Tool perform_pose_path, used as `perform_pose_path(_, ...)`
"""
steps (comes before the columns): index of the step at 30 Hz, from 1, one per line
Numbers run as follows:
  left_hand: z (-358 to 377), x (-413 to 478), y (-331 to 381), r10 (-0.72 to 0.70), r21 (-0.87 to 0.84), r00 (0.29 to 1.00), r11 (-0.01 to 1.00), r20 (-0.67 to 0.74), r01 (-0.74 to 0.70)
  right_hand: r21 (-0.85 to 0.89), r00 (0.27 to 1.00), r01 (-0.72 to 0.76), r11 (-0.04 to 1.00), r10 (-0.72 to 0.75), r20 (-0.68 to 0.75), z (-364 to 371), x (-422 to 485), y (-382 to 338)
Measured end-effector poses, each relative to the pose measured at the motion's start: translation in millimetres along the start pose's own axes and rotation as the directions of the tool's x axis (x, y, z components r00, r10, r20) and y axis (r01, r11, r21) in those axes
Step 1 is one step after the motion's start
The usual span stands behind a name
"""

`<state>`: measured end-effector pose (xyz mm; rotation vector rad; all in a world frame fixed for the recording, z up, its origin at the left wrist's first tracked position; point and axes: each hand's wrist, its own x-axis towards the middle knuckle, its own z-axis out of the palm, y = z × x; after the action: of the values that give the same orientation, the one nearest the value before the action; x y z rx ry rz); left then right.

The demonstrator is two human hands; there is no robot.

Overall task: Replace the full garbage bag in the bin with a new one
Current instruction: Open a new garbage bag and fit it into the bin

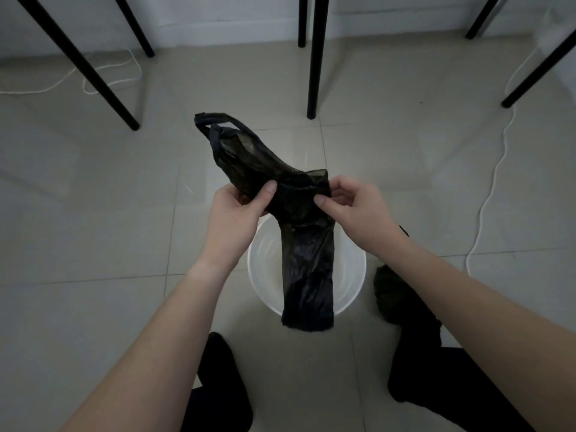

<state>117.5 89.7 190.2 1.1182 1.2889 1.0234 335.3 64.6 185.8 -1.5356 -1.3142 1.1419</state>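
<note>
A flat, folded black garbage bag is held above a white round bin on the tiled floor. Its handle loops point away from me and its closed bottom hangs down over the bin. My left hand grips the bag's left edge with thumb on top. My right hand pinches the bag's right edge between thumb and fingers. The bin's inside looks bare and white. A dark, bunched full bag sits on the floor just right of the bin, partly hidden by my right forearm.
Black table or chair legs stand ahead, another at left and one at right. White cables trail over the floor at right and far left. My dark-socked feet flank the bin.
</note>
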Motion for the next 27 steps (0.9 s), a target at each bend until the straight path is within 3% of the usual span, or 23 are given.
perform_pose_path(9,5.5,-6.8,24.5,0.178,-0.151,0.983,0.972,-0.045,-0.182,0.15,0.963,0.258,0.954,-0.242,-0.114,-4.0,-3.9,-16.9)
perform_pose_path(13,6.1,-7.2,30.4,0.227,-0.176,0.974,0.959,0.003,-0.223,0.129,0.966,0.254,0.959,-0.245,-0.077,-6.3,-4.1,-19.6)
perform_pose_path(16,9.6,-2.9,13.9,0.099,-0.071,0.994,0.993,0.046,-0.095,-0.118,0.994,0.106,0.987,-0.103,0.033,-3.9,-1.6,-7.7)
perform_pose_path(18,9.2,-0.7,-0.6,-0.026,0.042,0.996,0.999,0.088,0.022,-0.361,0.985,0.012,0.932,0.051,0.164,-4.5,-3.0,1.1)
perform_pose_path(19,8.0,-0.2,-7.3,-0.078,0.115,0.99,0.991,0.122,0.064,-0.402,0.967,-0.02,0.916,0.119,0.223,-4.7,-5.1,3.9)
perform_pose_path(22,3.8,0.6,-19.8,-0.174,0.276,0.963,0.954,0.205,0.114,-0.305,0.945,-0.084,0.949,0.173,0.279,-3.2,-7.2,4.0)
perform_pose_path(27,7.4,0.7,-18.7,-0.169,0.309,0.965,0.946,0.201,0.101,-0.298,0.984,-0.067,0.952,0.113,0.14,-1.5,-0.5,1.0)
